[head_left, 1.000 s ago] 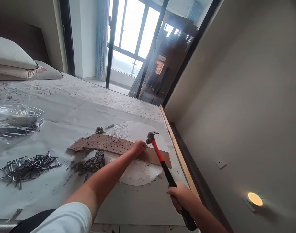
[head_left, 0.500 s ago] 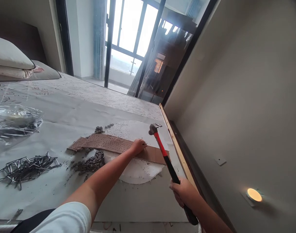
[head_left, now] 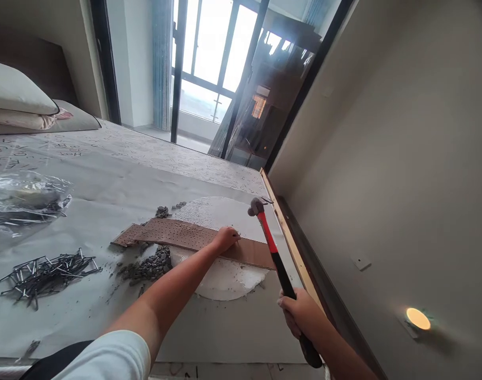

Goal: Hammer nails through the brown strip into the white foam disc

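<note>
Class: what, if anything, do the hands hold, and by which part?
The right hand holds a hammer by its black handle; the left hand seemingly pinches a nail, exact spot unclear.

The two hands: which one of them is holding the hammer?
The right hand holds the hammer by its black handle; the left hand is at the brown board.

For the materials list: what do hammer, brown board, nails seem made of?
Hammer: dull, dark head, likely steel; red, black handle suggests rubber or plastic. Brown board: matte, rough-edged, likely wood or fibreboard. Nails: glinting grey, probably steel.
</note>
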The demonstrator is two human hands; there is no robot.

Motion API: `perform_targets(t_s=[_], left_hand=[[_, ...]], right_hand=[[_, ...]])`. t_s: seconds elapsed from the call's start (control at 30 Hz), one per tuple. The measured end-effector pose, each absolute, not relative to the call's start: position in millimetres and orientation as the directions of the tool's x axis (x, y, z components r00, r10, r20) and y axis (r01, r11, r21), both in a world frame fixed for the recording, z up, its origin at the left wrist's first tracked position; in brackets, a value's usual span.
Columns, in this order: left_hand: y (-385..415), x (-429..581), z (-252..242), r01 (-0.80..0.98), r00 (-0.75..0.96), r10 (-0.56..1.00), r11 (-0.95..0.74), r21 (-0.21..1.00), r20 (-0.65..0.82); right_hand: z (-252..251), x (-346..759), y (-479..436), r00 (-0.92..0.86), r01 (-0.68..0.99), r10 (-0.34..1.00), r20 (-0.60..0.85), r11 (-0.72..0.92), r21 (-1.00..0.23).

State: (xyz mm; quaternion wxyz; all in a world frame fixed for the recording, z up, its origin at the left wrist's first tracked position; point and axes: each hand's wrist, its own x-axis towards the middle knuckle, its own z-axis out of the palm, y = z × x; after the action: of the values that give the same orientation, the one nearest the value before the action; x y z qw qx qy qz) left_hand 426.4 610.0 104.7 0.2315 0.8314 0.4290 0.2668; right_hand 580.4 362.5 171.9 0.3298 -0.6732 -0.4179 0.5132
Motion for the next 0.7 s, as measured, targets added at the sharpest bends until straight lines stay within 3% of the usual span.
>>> perform_targets(t_s=[0.17, 0.37, 0.53, 0.7], left_hand=[[609, 427, 103, 0.578, 0.468, 0.852, -0.496, 0.648, 0.234], [611, 428, 102, 0.574, 0.488, 0.84, -0.515, 0.637, 0.239], [609, 427, 101, 0.578, 0.505, 0.82, -0.552, 0.601, 0.269], [609, 428, 101, 0.561, 0.52, 0.813, -0.556, 0.614, 0.261]], right_hand=[[167, 574, 363, 0.136, 0.273, 0.832, -0.538, -0.553, -0.787], [175, 580, 362, 0.134, 0.195, 0.889, -0.437, -0.456, -0.868], [162, 578, 364, 0.092, 0.245, 0.818, -0.568, -0.572, -0.783], [171, 585, 361, 0.103, 0.207, 0.879, -0.465, -0.477, -0.855]])
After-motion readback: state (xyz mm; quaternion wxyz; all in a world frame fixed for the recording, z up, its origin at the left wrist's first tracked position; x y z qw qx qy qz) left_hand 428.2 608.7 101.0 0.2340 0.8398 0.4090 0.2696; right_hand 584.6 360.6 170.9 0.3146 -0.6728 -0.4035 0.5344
